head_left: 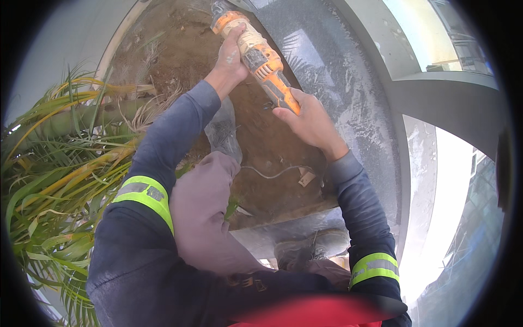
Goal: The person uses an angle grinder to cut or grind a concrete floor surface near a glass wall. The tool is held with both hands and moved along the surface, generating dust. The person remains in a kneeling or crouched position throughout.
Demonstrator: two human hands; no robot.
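Observation:
A dusty orange-and-black handheld power tool (261, 61), long-bodied like an angle grinder, points away from me at the top of the view. Pale tape or caked dust covers its front half. My left hand (231, 59) wraps around that front part from the left, thumb on top. Around the rear handle, my right hand (309, 117) is closed with the thumb along the near side. The grey working end (219, 8) reaches the picture's upper rim, so its attachment cannot be made out. Brown soil (278, 141) lies beneath the tool.
A dusty grey stone ledge (348, 103) borders the soil on the right. Palm fronds (71, 218) and a leaning stem (81, 120) crowd the left. A thin cable (269, 175) and a small tan scrap (306, 176) lie on the soil. My covered left foot (223, 131) rests there.

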